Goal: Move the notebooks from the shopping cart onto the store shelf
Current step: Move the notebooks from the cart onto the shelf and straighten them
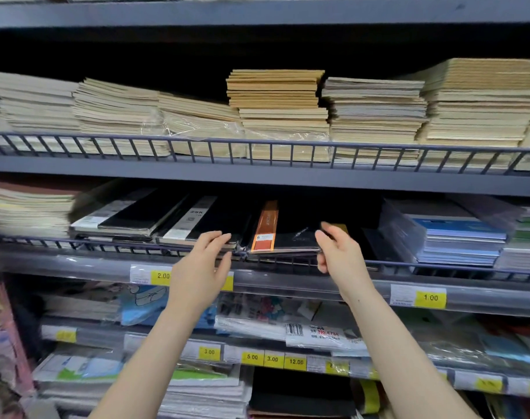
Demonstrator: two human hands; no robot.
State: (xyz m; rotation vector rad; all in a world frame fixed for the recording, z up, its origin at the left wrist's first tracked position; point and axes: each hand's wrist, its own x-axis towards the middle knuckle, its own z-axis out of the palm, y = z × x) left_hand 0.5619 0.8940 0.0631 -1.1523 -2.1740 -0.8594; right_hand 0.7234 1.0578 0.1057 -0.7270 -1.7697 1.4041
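Left hand [202, 261]: fingers spread and loose, grasping nothing, at 9 o'clock of the black notebook, fingertips just beside its near left corner.
Right hand [337, 251]: fingers released, slightly curled, at 3 o'clock of the notebook, near its right edge; touching or not, cannot tell.
Black notebook [287, 237]: flat on the shelf [287, 182] behind the wire rail [439, 266], orange band [265, 226] along its left side, plastic-wrapped.
Neighbours: black-and-white notebooks [154, 220] at 9 o'clock; blue pads [460, 240] at 3 o'clock.
Price tags: 2.00 [162, 276] at 7 o'clock, 1.00 [430, 297] at 4 o'clock.
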